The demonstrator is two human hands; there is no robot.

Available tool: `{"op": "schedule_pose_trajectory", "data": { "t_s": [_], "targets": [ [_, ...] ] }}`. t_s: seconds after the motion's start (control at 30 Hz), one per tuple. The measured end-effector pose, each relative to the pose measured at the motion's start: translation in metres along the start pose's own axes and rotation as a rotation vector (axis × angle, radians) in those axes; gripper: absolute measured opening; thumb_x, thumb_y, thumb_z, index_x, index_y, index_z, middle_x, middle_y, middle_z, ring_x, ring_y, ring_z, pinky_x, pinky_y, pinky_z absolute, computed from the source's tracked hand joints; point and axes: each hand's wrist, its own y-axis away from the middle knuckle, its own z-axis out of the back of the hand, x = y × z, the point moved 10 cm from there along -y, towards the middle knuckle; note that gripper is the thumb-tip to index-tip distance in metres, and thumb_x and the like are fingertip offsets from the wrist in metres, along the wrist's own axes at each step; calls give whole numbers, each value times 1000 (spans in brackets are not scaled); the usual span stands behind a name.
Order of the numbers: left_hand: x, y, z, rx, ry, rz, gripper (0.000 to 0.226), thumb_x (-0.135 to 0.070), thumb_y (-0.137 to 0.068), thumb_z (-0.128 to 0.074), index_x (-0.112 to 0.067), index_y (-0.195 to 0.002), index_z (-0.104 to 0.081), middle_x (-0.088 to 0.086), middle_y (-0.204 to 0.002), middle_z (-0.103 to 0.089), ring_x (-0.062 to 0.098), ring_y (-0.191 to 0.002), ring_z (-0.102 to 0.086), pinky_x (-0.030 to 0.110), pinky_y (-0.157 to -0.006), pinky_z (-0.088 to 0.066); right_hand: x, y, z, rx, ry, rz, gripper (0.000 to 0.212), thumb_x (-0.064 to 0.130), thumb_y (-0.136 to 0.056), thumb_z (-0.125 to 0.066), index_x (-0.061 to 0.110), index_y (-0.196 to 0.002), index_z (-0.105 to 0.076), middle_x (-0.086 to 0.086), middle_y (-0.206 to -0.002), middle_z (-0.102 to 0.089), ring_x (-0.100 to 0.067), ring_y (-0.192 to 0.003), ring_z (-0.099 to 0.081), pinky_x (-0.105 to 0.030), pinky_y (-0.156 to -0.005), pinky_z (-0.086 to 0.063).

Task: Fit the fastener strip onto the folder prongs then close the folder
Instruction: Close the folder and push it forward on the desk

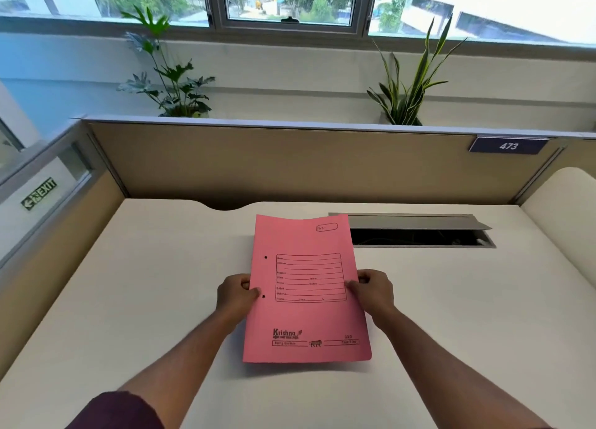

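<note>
The left hand (237, 295) and right hand (374, 291) each pinch one long edge of the closed pink card folder (306, 319), held just above the white desk (129, 299) in front of the person. Two punched holes (265, 257) sit near its left edge. Neither fastener strip nor prongs are visible; presumably they lie inside. To proceed well, lay the folder flat, open the cover fully, then align the strip squarely over both prongs. Beyond it, an open grey cable tray (419, 232) interrupts the desk.

Desk (129, 299) bare both sides of folder (306, 316); open cable hatch (419, 232) behind-right.
</note>
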Motion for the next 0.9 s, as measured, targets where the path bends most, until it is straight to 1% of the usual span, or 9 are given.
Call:
{"op": "schedule_pose_trajectory", "data": {
  "t_s": [0.07, 0.2, 0.33, 0.4, 0.5, 0.6, 0.73, 0.83, 0.9],
  "targets": [
    [1, -20, 6, -11, -9, -3, 22, -7, -87, -68, -18, -106, -73, 2, -99, -75, 19, -86, -69, 35, -78, -59, 7, -15, -14, 5, 37, -8, 9, 22, -85, -80, 20, -94, -80, 7, -85, -78, -15, -79, -74, -40, -79, -63],
    [7, -56, 13, 8, 10, 8, 42, -4, -85, -71, -20, -123, -65, 2, -105, -74, 21, -91, -68, 36, -81, -58, 18, -45, -40, 25, 73, -42, 8, 26, -82, -83, 22, -87, -77, 5, -86, -79, -18, -81, -74, -39, -79, -62],
    [11, -86, 17, -20, -21, -22, 50, -2, -81, -73, -24, -125, -65, -6, -93, -71, 16, -85, -67, 29, -73, -56, 25, -73, -60, 28, 135, -35, 11, 29, -80, -84, 22, -88, -79, 8, -84, -79, -15, -80, -74, -34, -75, -59],
    [11, -97, 17, -45, -62, -66, 49, -1, -80, -74, -21, -124, -66, -5, -92, -72, 20, -88, -68, 32, -78, -57, 28, -86, -67, 28, 170, -34, 12, 32, -79, -84, 22, -85, -80, 8, -82, -79, -15, -79, -74, -35, -77, -60],
    [3, -111, 13, -57, -133, -164, 47, -2, -82, -74, -16, -126, -64, 2, -105, -74, 21, -92, -68, 36, -86, -56, 32, -103, -75, 22, 258, -10, 13, 37, -80, -82, 26, -78, -76, 11, -76, -76, -13, -75, -71, -35, -73, -59],
    [-4, -126, 7, -58, -263, -230, 42, -11, -84, -75, -16, -125, -64, 6, -109, -70, 25, -98, -67, 39, -88, -57, 36, -117, -78, -16, 305, 13, 17, 42, -81, -81, 31, -76, -69, 13, -75, -73, -11, -74, -69, -34, -71, -57],
    [1, -141, 8, -107, -393, -208, 60, -27, -85, -76, -14, -139, -53, 11, -125, -55, 29, -118, -48, 44, -99, -49, 37, -125, -74, -76, 297, 31, 26, 45, -77, -83, 28, -81, -65, 11, -75, -72, -12, -75, -69, -31, -66, -52],
    [1, -145, 8, -135, -400, -233, 61, -33, -85, -74, -14, -139, -53, 12, -125, -53, 29, -117, -45, 44, -98, -48, 34, -126, -68, -124, 266, 53, 29, 48, -74, -84, 31, -79, -61, 11, -70, -69, -8, -72, -67, -28, -60, -48],
    [0, -145, 8, -147, -397, -244, 59, -34, -86, -74, -14, -138, -54, 12, -124, -53, 30, -116, -45, 45, -98, -48, 33, -127, -67, -136, 266, 70, 31, 51, -73, -83, 31, -85, -63, 10, -71, -68, -9, -72, -67, -29, -62, -50]
  ]
}}
